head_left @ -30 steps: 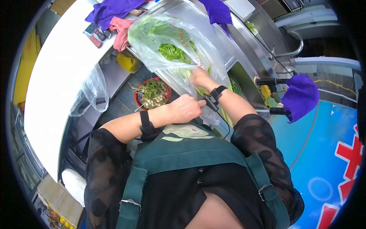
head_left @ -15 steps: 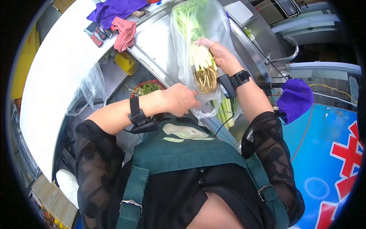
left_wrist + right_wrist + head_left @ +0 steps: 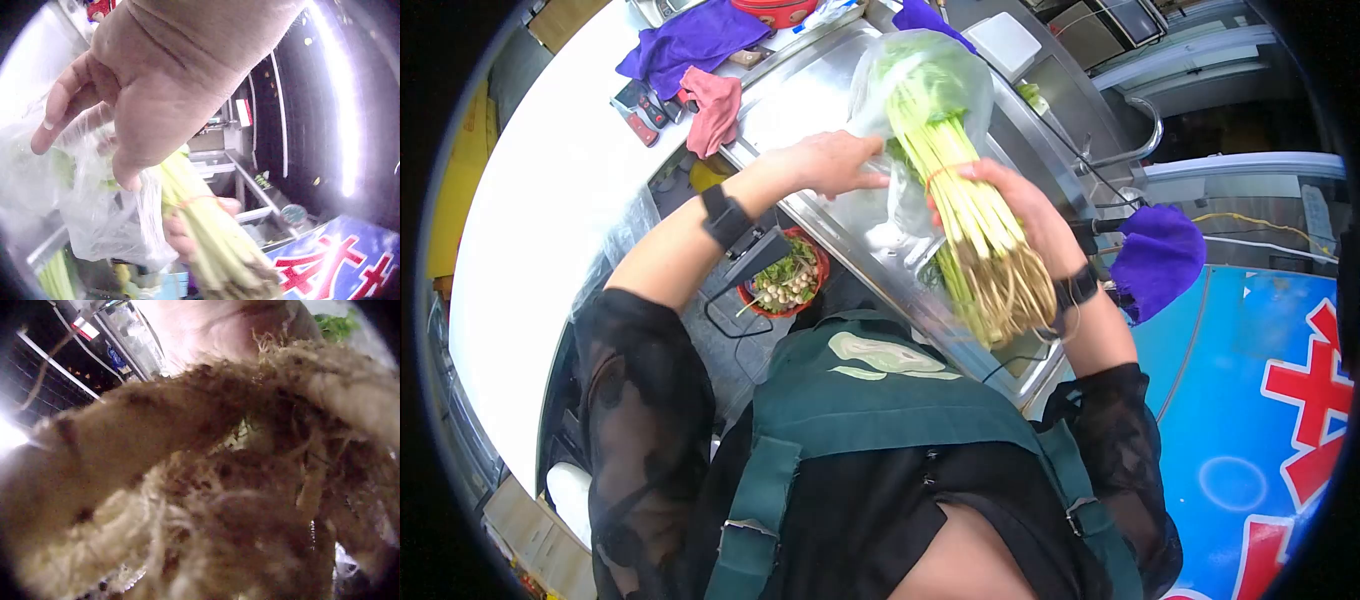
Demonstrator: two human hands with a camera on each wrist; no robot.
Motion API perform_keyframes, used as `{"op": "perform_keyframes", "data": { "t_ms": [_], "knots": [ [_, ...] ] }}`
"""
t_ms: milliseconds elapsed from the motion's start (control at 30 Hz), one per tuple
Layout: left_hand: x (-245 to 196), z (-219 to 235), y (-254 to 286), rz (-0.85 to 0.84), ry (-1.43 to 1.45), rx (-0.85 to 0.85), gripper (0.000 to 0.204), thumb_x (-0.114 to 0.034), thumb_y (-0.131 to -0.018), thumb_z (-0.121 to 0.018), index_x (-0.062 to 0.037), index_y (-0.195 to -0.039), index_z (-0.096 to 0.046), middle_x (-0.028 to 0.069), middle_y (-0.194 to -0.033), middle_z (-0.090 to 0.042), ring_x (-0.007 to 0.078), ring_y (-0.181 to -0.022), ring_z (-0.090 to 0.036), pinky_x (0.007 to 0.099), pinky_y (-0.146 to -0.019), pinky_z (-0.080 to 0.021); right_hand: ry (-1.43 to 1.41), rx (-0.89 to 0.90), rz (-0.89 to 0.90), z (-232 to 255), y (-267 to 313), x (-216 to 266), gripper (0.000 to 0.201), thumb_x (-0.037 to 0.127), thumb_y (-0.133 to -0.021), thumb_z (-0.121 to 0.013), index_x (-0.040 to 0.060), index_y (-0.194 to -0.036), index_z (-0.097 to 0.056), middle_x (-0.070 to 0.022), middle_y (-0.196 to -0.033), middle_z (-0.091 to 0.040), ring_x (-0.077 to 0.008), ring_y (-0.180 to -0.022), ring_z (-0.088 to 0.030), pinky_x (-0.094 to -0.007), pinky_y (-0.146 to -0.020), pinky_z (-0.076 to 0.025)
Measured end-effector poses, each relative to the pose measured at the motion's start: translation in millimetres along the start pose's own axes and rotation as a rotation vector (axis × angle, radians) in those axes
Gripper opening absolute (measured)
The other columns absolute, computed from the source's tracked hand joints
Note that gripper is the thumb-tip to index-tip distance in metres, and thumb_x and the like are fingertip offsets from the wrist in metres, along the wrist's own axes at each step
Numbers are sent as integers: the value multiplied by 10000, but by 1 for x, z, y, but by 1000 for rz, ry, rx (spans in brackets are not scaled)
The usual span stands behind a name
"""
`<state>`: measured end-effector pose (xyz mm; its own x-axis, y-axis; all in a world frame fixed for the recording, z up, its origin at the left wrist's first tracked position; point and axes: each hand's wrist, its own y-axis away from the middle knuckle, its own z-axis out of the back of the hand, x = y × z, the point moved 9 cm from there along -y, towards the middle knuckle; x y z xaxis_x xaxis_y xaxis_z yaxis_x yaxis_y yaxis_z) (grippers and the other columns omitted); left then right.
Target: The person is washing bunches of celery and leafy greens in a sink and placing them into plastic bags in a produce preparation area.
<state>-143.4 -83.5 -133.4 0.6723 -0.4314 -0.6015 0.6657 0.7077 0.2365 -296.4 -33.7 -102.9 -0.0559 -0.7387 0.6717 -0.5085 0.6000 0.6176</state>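
Note:
A bunch of celery [image 3: 990,225] lies slanted over the metal counter in the head view, its brown roots toward the body. My right hand [image 3: 1038,218] grips its stalks near a red band. The leafy end is still inside a clear plastic bag [image 3: 868,212]. My left hand [image 3: 835,163] is at the bag's side, and in the left wrist view its thumb [image 3: 130,174] and fingers pinch the gathered plastic. Shaggy roots [image 3: 212,487] fill most of the right wrist view, with part of the right hand [image 3: 231,328] above them.
A red basket [image 3: 822,268] of small pale root vegetables with greens stands below the metal counter [image 3: 795,105]. On the white table [image 3: 530,230] lie a pink cloth [image 3: 715,112], a purple cloth [image 3: 685,50] and red-handled tools [image 3: 640,125]. A faucet [image 3: 1145,130] stands at right.
My right hand has come out of the bag with the celery, drawing it toward the body and tilting the roots to the right. My left hand has moved forward to the bag's side.

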Motion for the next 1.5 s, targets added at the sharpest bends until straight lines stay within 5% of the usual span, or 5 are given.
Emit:
{"op": "perform_keyframes", "data": {
  "t_ms": [433,900,1100,1300,1500],
  "knots": [
    [78,64,-100,179,121,-137,909,56,-753,-551,-233,-1490,-104,257,-1007,-627,268,-621,-698,336,-478,-560,-292,443,169,-60,200,26,884,287,-732,-679,-62,-1393,-208,-282,-1013,-563,-426,-770,-644,-461,-608,-590],
    [195,100,-189,264,-765,94,386,-84,-712,-671,45,-1071,-606,208,-859,-672,311,-640,-685,406,-462,-565,-215,638,723,-88,335,99,452,60,-918,-532,-125,-1242,-277,-411,-712,-565,-535,-606,-624,-623,-457,-528],
    [157,214,-32,1214,87,-488,696,-66,-781,-554,-157,-1436,-339,234,-1004,-650,311,-619,-684,435,-441,-558,30,587,578,-75,325,80,578,175,-936,-553,-115,-1318,-231,-357,-837,-607,-496,-714,-650,-625,-558,-549],
    [246,210,-38,172,-375,-600,819,-29,-745,-538,-254,-1480,-257,228,-1037,-641,342,-750,-678,448,-631,-560,-52,-413,759,21,255,10,747,308,-750,-705,-97,-1288,-383,-197,-954,-641,-308,-754,-674,-391,-647,-600],
    [56,158,64,-107,-450,-786,495,-26,-792,-580,-117,-1278,-560,142,-1125,-640,225,-823,-678,315,-717,-536,153,-463,219,154,199,-124,572,194,-723,-730,-63,-1190,-523,-131,-1063,-643,-195,-924,-646,-325,-807,-543]
  ]
}}
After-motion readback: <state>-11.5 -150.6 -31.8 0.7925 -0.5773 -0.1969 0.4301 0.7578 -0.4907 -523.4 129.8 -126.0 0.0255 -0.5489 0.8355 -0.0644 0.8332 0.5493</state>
